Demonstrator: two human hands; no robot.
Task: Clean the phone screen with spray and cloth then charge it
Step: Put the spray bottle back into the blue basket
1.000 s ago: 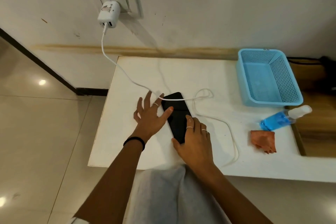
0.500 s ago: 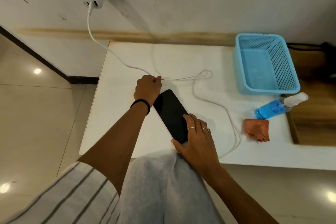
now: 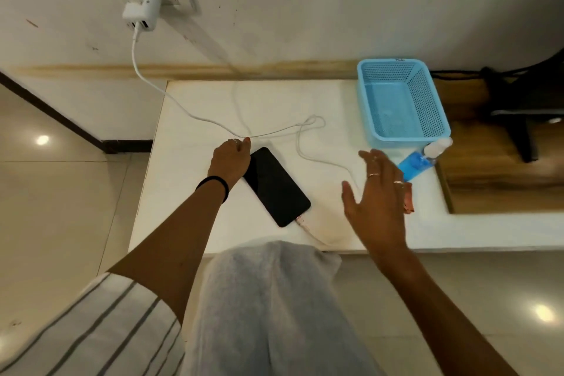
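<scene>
A black phone lies face up and slanted on the white table, with the white charging cable plugged into its near end. The cable runs up to a white charger in the wall socket. My left hand sits at the phone's far end, fingers curled and pinching the cable there. To the phone's right my right hand hovers with fingers spread, holding nothing. It covers most of the orange cloth. Just beyond it lies the blue spray bottle.
A light blue plastic basket stands at the table's back right. Loose loops of cable lie between phone and basket. A wooden surface with a dark object adjoins the table on the right. My grey-clad knee is at the table's front edge.
My right hand has lifted off the phone's near end and moved right, opening over the cloth. The left hand stays curled at the cable by the phone's far end.
</scene>
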